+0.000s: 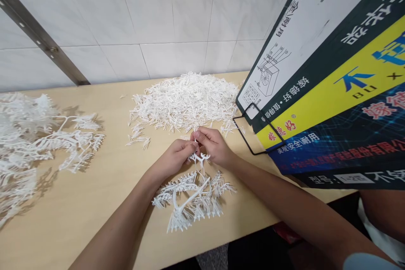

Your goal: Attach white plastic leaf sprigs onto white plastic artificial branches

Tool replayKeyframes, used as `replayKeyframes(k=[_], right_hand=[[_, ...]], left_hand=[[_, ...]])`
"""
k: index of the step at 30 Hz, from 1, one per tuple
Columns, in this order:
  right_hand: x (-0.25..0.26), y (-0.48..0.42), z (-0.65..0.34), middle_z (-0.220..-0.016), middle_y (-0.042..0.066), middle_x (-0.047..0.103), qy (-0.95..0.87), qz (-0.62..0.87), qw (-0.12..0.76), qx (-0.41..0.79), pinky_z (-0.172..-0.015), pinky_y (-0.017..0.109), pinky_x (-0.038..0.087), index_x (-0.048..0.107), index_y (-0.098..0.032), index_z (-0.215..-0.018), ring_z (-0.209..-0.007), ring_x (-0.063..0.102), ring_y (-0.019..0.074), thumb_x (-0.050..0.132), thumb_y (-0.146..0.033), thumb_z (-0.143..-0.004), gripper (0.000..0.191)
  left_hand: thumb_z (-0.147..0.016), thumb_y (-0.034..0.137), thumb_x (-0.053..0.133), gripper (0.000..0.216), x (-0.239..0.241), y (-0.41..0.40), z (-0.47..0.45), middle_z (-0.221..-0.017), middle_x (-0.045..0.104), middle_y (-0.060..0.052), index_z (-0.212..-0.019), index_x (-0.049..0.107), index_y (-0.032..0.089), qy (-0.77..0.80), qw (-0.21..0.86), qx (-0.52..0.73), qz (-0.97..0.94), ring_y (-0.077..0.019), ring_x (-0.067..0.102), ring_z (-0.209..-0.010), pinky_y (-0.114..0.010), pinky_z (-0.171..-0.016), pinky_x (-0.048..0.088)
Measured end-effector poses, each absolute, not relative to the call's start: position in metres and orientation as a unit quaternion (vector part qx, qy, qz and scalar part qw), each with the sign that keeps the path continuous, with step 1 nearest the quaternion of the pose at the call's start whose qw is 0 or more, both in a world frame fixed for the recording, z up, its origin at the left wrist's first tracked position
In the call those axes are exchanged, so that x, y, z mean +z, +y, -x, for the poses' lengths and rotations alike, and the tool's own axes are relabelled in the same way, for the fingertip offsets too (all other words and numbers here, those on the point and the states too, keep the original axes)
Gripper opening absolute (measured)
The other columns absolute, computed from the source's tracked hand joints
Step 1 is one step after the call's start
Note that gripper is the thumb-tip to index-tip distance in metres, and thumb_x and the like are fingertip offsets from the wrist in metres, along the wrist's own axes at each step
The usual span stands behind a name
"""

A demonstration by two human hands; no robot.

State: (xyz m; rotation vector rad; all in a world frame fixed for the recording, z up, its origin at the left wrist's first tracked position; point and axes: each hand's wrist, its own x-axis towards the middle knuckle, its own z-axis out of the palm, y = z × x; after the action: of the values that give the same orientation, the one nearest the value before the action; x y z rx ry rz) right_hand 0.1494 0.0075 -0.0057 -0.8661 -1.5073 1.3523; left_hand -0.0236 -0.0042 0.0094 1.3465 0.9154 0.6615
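Note:
My left hand (177, 155) and my right hand (215, 145) meet above the table, fingertips pinched together on a small white plastic branch (200, 158). Its forked end pokes out below my fingers; the part between the fingertips is hidden. Just under my hands lies a larger white plastic branch piece (190, 200) with many thin, needle-like sprigs. I cannot tell whether the two are joined. Beyond my fingers spreads a big heap of loose white sprigs (186, 101), with a few strays (138, 137) at its left front.
A pile of white branch pieces (28, 143) covers the table's (104, 202) left side. On the right stands a large printed cardboard box (319, 88), with a black wire frame (249, 145) at its near corner. Behind is a tiled wall (190, 12); a metal bar (47, 44) slants down at left.

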Motion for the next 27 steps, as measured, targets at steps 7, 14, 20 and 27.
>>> replayKeyframes(k=[7, 14, 20, 27], right_hand=[[-0.007, 0.012, -0.149, -0.065, -0.003, 0.062, -0.514, 0.283, 0.462, 0.664, -0.055, 0.026, 0.056, 0.058, -0.020, -0.079, -0.055, 0.064, 0.0135, 0.066, -0.057, -0.096, 0.042], [-0.007, 0.030, -0.158, -0.091, 0.002, 0.069, -0.523, 0.350, 0.525, 0.573, -0.062, 0.027, 0.061, 0.067, -0.021, -0.109, -0.069, 0.068, 0.0132, 0.072, -0.044, -0.093, 0.028], [-0.001, 0.015, -0.154, -0.120, 0.008, 0.071, -0.644, 0.351, 0.487, 0.475, -0.080, 0.032, 0.061, 0.075, -0.025, -0.121, -0.109, 0.068, 0.0217, 0.059, -0.041, -0.103, 0.029], [0.004, 0.015, -0.153, -0.077, 0.002, 0.069, -0.666, 0.365, 0.469, 0.450, -0.066, 0.030, 0.054, 0.071, -0.020, -0.081, -0.071, 0.066, 0.0163, 0.076, -0.044, -0.091, 0.027]], left_hand=[[-0.081, 0.039, 0.059, 0.032, 0.012, -0.001, 0.036, -0.047, 0.039, 0.003, -0.058, 0.061, 0.017, 0.327, 0.674, 0.234, -0.620, -0.0101, 0.031, -0.046, -0.027, -0.050, 0.022], [-0.088, 0.041, 0.057, 0.033, 0.011, -0.002, 0.026, -0.058, 0.047, 0.001, -0.070, 0.068, 0.016, 0.385, 0.652, 0.271, -0.594, -0.0116, 0.035, -0.053, -0.027, -0.053, 0.027], [-0.095, 0.052, 0.055, 0.044, 0.016, -0.003, 0.026, -0.060, 0.042, 0.002, -0.070, 0.062, 0.017, 0.445, 0.625, 0.322, -0.555, -0.0116, 0.033, -0.055, -0.027, -0.054, 0.026], [-0.096, 0.058, 0.050, 0.053, 0.012, 0.001, 0.028, -0.049, 0.041, 0.002, -0.063, 0.055, 0.017, 0.393, 0.671, 0.331, -0.534, -0.0098, 0.031, -0.046, -0.027, -0.049, 0.021]])
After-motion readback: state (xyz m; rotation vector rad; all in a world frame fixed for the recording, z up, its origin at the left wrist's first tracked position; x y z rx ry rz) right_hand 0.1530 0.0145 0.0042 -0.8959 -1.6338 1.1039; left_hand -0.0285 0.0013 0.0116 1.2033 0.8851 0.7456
